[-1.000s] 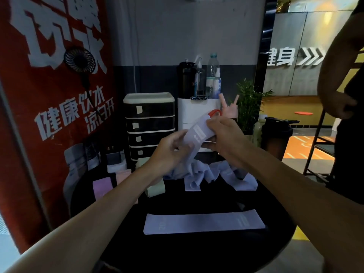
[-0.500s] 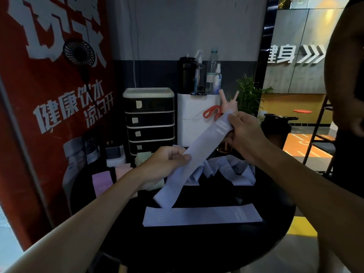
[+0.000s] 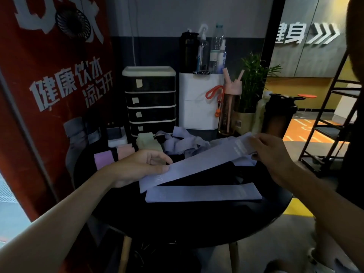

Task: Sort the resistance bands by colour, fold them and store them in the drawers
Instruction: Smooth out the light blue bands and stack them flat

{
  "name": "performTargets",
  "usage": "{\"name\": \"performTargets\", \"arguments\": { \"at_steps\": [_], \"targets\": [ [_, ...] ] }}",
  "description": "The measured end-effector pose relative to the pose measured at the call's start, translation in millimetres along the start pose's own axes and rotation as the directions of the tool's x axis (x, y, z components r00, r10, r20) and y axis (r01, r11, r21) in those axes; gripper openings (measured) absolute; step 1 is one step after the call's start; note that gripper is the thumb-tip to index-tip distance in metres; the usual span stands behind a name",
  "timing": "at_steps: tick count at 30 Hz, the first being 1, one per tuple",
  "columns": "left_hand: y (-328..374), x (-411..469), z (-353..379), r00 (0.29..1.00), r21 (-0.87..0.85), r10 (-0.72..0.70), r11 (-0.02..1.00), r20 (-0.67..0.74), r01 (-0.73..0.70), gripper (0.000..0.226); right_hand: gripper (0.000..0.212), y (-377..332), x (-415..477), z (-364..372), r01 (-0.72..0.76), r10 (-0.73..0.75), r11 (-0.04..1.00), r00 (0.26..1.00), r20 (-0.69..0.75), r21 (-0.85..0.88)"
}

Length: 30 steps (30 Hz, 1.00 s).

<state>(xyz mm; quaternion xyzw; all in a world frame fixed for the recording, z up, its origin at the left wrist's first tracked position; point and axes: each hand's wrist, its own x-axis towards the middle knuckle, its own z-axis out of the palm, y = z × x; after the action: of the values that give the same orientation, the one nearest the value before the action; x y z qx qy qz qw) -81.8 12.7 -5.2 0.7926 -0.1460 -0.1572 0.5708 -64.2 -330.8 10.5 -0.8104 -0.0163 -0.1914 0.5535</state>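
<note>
A pale lilac resistance band (image 3: 199, 164) stretches slantwise over the round black table (image 3: 197, 223). My left hand (image 3: 141, 166) pinches its lower left end close to the tabletop; my right hand (image 3: 269, 152) pinches its raised right end. Just below it a second lilac band (image 3: 202, 193) lies flat. A tangle of lilac bands (image 3: 183, 143) sits behind. Folded bands lie at the left: a purple one (image 3: 103, 159), a pink one (image 3: 125, 150) and a pale green one (image 3: 147, 143). The black drawer unit (image 3: 150, 99) stands at the back with all drawers closed.
A white box (image 3: 199, 107) topped with bottles stands right of the drawers, then a pink bottle (image 3: 229, 113), a plant (image 3: 254, 81) and a dark shaker (image 3: 279, 115). A red banner (image 3: 39, 95) fills the left. Another person's arm (image 3: 354, 46) is at the right edge, near a metal rack (image 3: 331, 123).
The band I hold has been pulled out full length and lowered from chest height toward the table, above the flat band. Both hands moved down and apart.
</note>
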Motion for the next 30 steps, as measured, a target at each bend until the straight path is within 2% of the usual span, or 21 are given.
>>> {"name": "performTargets", "arguments": {
  "at_steps": [3,5,7,9,11,14,21,30],
  "targets": [
    [-7,-9,-1,0.998,0.003,-0.030,1.000,-0.046,0.030,0.049,0.028,17,-17,-2,0.051,-0.050,0.991,0.999,0.011,-0.125],
    [-14,-11,-1,0.994,0.011,-0.041,0.999,-0.100,0.043,0.038,0.028,25,-29,-5,0.104,-0.102,0.973,0.995,0.019,-0.205],
    [-19,-14,0,0.987,0.010,-0.050,0.999,-0.154,0.052,0.018,0.018,32,-37,-7,0.141,-0.146,0.955,0.989,0.000,-0.260],
    [-22,-15,3,0.974,0.053,-0.041,0.997,-0.222,0.054,0.010,0.008,41,-42,-10,0.137,-0.142,0.957,0.990,-0.002,-0.256],
    [-25,-15,6,0.954,0.105,-0.016,0.993,-0.299,0.050,0.012,0.004,52,-46,-12,0.098,-0.094,0.972,0.995,0.032,-0.212],
    [-29,-11,11,0.923,0.140,0.038,0.990,-0.384,0.018,0.019,0.013,69,-50,-13,0.044,-0.035,0.979,0.998,0.052,-0.197],
    [-40,-6,15,0.911,0.234,0.063,0.972,-0.407,0.037,0.021,0.014,92,-52,-10,0.055,-0.043,0.971,0.997,0.056,-0.232],
    [-53,-4,16,0.884,0.354,0.178,0.935,-0.432,-0.016,0.018,0.016,94,-52,-8,0.100,-0.086,0.946,0.994,0.060,-0.310]
  ]
}}
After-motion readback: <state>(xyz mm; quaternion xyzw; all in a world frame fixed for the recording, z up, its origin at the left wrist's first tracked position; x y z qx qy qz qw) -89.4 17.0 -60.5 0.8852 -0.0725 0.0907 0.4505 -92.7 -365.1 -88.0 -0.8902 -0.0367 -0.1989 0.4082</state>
